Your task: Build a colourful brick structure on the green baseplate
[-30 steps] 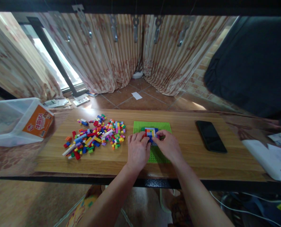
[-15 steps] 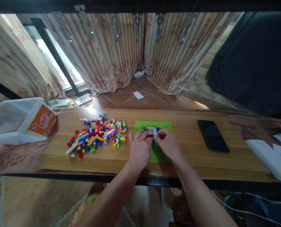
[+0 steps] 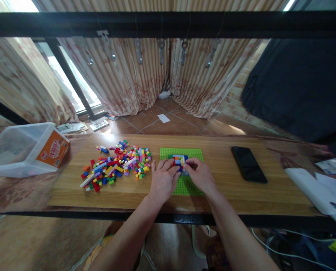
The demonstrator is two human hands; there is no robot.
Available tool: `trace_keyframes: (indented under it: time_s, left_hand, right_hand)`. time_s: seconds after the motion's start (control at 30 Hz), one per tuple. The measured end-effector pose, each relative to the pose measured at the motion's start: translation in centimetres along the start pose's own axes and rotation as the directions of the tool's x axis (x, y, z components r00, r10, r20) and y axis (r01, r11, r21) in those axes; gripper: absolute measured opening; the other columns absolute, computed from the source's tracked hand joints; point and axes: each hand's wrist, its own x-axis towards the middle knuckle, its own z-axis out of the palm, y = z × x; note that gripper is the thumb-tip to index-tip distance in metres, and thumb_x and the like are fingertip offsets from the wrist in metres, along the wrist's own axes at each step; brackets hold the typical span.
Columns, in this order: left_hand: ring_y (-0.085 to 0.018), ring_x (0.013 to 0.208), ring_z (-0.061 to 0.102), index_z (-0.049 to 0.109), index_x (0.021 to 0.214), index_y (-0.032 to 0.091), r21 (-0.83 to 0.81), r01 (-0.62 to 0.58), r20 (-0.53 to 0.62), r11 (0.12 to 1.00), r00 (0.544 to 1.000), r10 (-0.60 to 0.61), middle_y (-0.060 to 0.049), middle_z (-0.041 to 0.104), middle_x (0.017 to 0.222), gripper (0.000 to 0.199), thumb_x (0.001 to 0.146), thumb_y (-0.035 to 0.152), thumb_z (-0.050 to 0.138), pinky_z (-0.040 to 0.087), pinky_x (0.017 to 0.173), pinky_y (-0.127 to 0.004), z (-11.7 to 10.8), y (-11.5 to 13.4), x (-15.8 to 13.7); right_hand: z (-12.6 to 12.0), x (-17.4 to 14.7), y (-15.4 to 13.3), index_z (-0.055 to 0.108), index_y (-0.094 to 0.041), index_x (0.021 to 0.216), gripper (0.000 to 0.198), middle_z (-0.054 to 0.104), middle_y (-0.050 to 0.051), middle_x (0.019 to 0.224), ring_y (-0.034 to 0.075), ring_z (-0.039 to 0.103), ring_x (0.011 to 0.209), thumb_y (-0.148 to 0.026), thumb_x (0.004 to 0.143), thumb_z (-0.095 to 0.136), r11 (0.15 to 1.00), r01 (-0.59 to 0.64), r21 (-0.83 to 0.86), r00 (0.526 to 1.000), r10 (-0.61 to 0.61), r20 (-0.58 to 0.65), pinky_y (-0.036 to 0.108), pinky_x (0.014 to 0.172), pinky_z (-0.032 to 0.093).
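A small build of multicoloured toy bricks (image 3: 180, 159) sits on the upper middle of a green studded baseplate (image 3: 182, 187). From the left, my left hand (image 3: 164, 178) grips the build's edge with index finger and thumb, its other fingers fanned outward. My right hand (image 3: 200, 175) pinches at the build's right edge, thumb and index finger close together. Its fingertips partly hide the bricks there, so any single brick between them cannot be made out. Left of the baseplate, a pile of loose toy bricks (image 3: 115, 163) in many colours lies spread out.
The wooden tabletop (image 3: 221, 199) carries a black phone (image 3: 249, 164) on the right. A clear plastic bin (image 3: 23, 146) with an orange label lies at the far left. White papers and a white device (image 3: 312, 188) lie at the right end. A dark bar (image 3: 168, 24) crosses above.
The whole view has shifted slightly, with the table lower in the picture. Both hands stay at the brick build; the right fingers have drawn a little closer together.
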Motion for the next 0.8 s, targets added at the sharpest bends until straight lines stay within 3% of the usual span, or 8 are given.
trace_keyframes:
  time_s: [0.1, 0.23, 0.47, 0.57, 0.67, 0.8]
  left_hand:
    - [-0.025, 0.111, 0.058, 0.071, 0.101, 0.024, -0.076, 0.052, -0.093, 0.996, 0.994, -0.059, -0.007, 0.067, 0.12, 0.019, 0.091, 0.03, 0.056, 0.038, 0.103, -0.052, -0.3, -0.9, 0.4]
    - [-0.023, 0.103, 0.063, 0.071, 0.096, 0.018, -0.26, 0.109, -0.211, 0.959, 0.963, -0.167, -0.01, 0.071, 0.108, 0.021, 0.092, 0.027, 0.052, 0.046, 0.096, -0.041, -1.1, -2.6, 1.5]
    - [-0.018, 0.083, 0.065, 0.072, 0.087, 0.019, -0.479, 0.219, -0.222, 0.85, 0.907, -0.359, -0.003, 0.073, 0.088, 0.023, 0.09, 0.027, 0.05, 0.048, 0.076, -0.028, -3.0, -3.5, 2.0]
    - [-0.015, 0.068, 0.06, 0.069, 0.075, 0.019, -0.533, 0.256, -0.249, 0.806, 0.864, -0.439, 0.0, 0.066, 0.069, 0.025, 0.089, 0.031, 0.052, 0.044, 0.064, -0.025, -3.8, -3.7, 1.9]
    - [-0.012, 0.056, 0.052, 0.062, 0.06, 0.018, -0.67, 0.272, -0.294, 0.691, 0.758, -0.583, 0.002, 0.055, 0.055, 0.032, 0.086, 0.035, 0.054, 0.04, 0.057, -0.023, -4.7, -4.7, 2.0]
    - [-0.01, 0.055, 0.053, 0.059, 0.059, 0.016, -0.884, 0.168, -0.288, 0.436, 0.538, -0.792, 0.002, 0.057, 0.056, 0.032, 0.081, 0.039, 0.057, 0.042, 0.058, -0.022, -6.3, -6.8, 2.2]
  right_hand:
    - [-0.7, 0.1, 0.0, 0.07, -0.017, 0.091, 0.031, 0.073, 0.008, 0.086, 0.02, 0.066, 0.074, -0.042, 0.081, 0.053, 0.994, -0.044, 0.097, 0.999, 0.047, -0.029, 0.033, 0.071, 0.049]
    - [-1.5, 0.1, -0.6, 0.071, -0.017, 0.09, 0.034, 0.074, 0.008, 0.084, 0.02, 0.065, 0.067, -0.044, 0.082, 0.053, 0.996, -0.067, 0.066, 0.985, 0.076, -0.152, 0.033, 0.067, 0.047]
    - [-1.7, -0.1, -1.6, 0.071, -0.017, 0.079, 0.032, 0.07, 0.005, 0.07, 0.018, 0.061, 0.061, -0.043, 0.083, 0.054, 0.991, -0.02, 0.132, 0.967, 0.053, -0.25, 0.029, 0.061, 0.043]
    - [-1.7, -0.1, -1.8, 0.07, -0.017, 0.078, 0.03, 0.067, 0.003, 0.065, 0.017, 0.059, 0.059, -0.043, 0.083, 0.056, 0.981, -0.012, 0.195, 0.961, 0.065, -0.269, 0.028, 0.057, 0.042]
    - [-1.5, -0.4, -2.3, 0.07, -0.017, 0.079, 0.029, 0.066, 0.001, 0.062, 0.017, 0.059, 0.058, -0.042, 0.083, 0.057, 0.98, 0.015, 0.2, 0.962, 0.041, -0.272, 0.027, 0.056, 0.042]
    - [-0.5, -1.3, -3.0, 0.071, -0.018, 0.086, 0.03, 0.069, 0.004, 0.073, 0.018, 0.062, 0.065, -0.043, 0.086, 0.056, 0.985, 0.094, 0.147, 0.974, -0.061, -0.216, 0.029, 0.062, 0.046]
